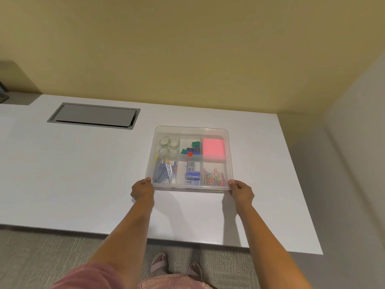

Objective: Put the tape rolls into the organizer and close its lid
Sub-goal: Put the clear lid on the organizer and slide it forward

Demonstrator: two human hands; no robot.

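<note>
A clear plastic organizer with six compartments sits on the white table. Several clear tape rolls lie in its far left compartment. A transparent lid lies over the organizer, and the contents show through it. My left hand grips the lid's near left corner. My right hand grips its near right corner. Whether the lid is fully seated I cannot tell.
Other compartments hold binder clips, a pink note pad, metal clips, staple boxes and coloured paper clips. A grey cable hatch is set into the table at the back left. The table's near edge is close to me.
</note>
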